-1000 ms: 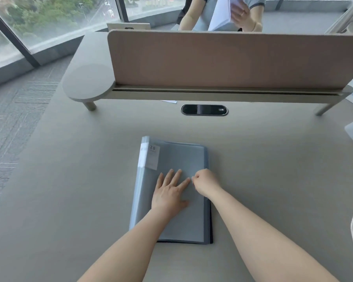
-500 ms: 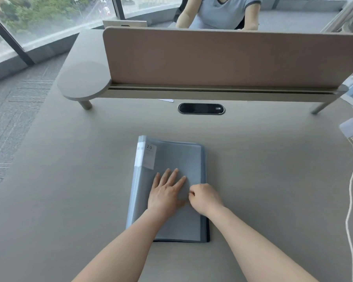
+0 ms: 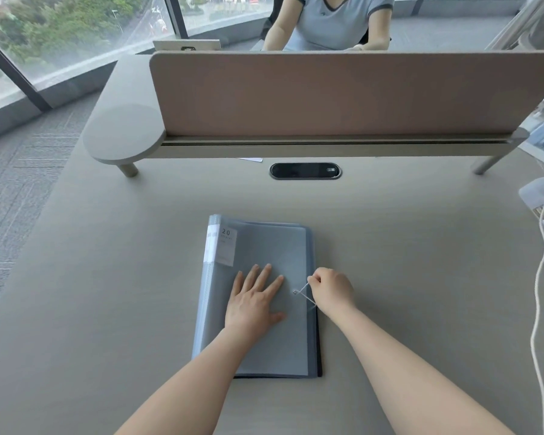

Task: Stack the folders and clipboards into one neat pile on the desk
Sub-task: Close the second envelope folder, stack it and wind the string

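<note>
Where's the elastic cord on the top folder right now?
In the head view, the cord stretches off the folder's right edge, pinched by the right hand, beside the flat left hand.

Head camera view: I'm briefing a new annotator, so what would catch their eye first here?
The pile of grey translucent folders at the middle of the desk, with the left hand lying flat on the top cover. At the pile's right edge, the right hand pinches a thin elastic cord stretched from the cover. Beyond stands a tan divider screen, with another person seated behind it.
</note>
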Demonstrator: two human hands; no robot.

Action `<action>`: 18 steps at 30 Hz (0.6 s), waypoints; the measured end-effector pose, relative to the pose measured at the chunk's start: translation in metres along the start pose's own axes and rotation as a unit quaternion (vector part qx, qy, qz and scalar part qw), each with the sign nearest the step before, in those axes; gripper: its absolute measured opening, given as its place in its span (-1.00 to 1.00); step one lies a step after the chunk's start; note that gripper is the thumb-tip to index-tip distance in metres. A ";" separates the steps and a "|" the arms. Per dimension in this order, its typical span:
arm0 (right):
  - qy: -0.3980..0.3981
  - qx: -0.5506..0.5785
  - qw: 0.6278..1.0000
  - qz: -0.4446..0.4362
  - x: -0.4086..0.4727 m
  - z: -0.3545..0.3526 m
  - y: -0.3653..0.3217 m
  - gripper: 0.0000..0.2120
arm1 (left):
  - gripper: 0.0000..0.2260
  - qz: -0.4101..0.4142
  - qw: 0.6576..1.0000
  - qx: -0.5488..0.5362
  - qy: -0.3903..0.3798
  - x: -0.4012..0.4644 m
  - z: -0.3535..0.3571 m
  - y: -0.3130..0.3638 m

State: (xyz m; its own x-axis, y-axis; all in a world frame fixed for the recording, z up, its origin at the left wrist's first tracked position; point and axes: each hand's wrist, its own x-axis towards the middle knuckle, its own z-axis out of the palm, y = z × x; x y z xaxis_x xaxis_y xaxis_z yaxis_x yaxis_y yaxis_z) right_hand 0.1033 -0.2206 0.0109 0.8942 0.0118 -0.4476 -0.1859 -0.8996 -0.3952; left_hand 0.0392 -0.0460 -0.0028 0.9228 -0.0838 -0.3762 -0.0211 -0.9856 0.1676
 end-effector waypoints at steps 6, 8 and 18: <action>0.015 0.038 0.999 -0.003 0.004 0.006 -0.017 -0.73 | -0.29 -0.002 1.000 -0.001 -0.001 -0.001 -0.003 0.001; 0.009 0.040 0.999 -0.012 0.006 0.008 -0.021 -0.73 | -0.29 -0.002 1.000 -0.002 -0.003 -0.002 -0.004 0.002; 0.049 0.143 0.988 0.035 0.003 0.004 -0.001 -0.76 | -0.31 -0.054 0.998 0.013 0.020 -0.003 -0.019 0.003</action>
State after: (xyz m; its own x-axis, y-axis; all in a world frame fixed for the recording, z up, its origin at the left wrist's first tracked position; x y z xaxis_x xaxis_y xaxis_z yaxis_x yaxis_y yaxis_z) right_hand 0.1050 -0.2184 0.0068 0.9079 -0.1011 -0.4069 -0.3434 -0.7361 -0.5833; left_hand 0.0437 -0.0464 0.0160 0.9346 0.0290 -0.3544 0.0703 -0.9921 0.1041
